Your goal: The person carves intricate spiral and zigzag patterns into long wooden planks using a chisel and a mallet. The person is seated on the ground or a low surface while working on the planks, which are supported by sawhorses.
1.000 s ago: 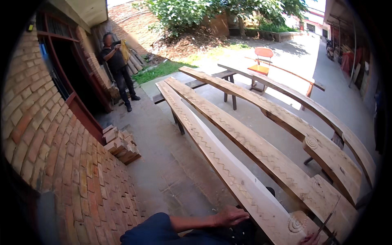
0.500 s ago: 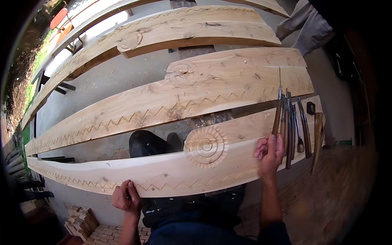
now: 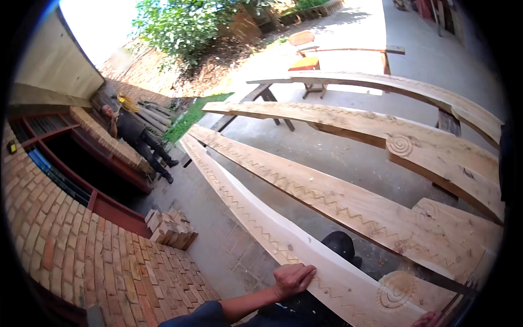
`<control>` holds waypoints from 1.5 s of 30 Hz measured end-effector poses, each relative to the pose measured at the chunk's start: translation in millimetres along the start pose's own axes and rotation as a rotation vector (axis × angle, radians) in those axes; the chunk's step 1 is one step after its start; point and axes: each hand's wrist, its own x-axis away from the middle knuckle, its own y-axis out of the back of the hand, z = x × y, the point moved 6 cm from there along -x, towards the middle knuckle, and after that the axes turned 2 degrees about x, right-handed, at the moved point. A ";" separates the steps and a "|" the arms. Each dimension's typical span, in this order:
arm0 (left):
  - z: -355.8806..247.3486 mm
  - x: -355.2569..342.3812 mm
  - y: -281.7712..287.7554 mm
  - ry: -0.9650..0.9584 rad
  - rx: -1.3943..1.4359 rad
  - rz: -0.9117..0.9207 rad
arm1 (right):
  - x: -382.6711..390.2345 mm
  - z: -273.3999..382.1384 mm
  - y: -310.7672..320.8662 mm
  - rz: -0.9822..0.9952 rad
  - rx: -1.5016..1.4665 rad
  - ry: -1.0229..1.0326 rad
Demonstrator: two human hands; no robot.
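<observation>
My left hand (image 3: 294,279) is closed in a fist at the near edge of a long pale wooden plank (image 3: 256,229). Whether anything lies inside the curled fingers is hidden. A carved zigzag line runs along this plank, and a round carved rosette (image 3: 396,290) sits near its wide end. At the lower right rim, only the fingers of my right hand (image 3: 426,319) show. Beside them a dark, slim chisel (image 3: 453,306) is partly visible, blurred at the picture's rim; the half-second-old view shows this hand closed round its wooden handle.
A second zigzag-carved plank (image 3: 327,193) lies beyond, then another with a spiral boss (image 3: 400,145). A dark rounded shape (image 3: 339,245) shows between the nearest planks. Another person (image 3: 139,136) stands far left by a brick wall (image 3: 109,261). Wooden blocks (image 3: 170,229) are stacked on the floor.
My view has swung left and up, bringing the wall, yard and other person in. My left hand stays at the plank's edge; my right hand and the chisels have slid to the rim.
</observation>
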 end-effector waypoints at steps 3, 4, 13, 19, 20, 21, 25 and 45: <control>6.8 5.5 -10.4 0.025 0.121 -0.029 | -2.3 102.4 -50.8 -0.087 -0.376 -0.456; 8.3 11.1 -10.7 0.014 0.212 -0.055 | 4.4 125.0 -74.7 -0.039 -0.392 -0.456; -60.5 53.1 -9.0 -0.117 0.654 0.126 | 55.9 199.6 -186.2 0.362 -0.303 -0.565; -72.1 50.4 -1.5 -0.176 0.741 0.185 | 61.0 147.6 -209.1 0.504 -0.248 -0.549; -71.4 51.3 -0.4 -0.179 0.745 0.191 | 62.2 140.9 -211.6 0.519 -0.229 -0.545; -73.4 52.6 0.5 -0.183 0.756 0.199 | 63.0 134.9 -211.5 0.534 -0.210 -0.542; -76.4 55.8 2.9 -0.195 0.772 0.223 | 65.3 127.1 -209.4 0.663 -0.122 -0.470; -91.0 57.7 1.2 -0.243 0.822 0.282 | 78.3 147.2 -215.7 0.550 -0.296 -0.589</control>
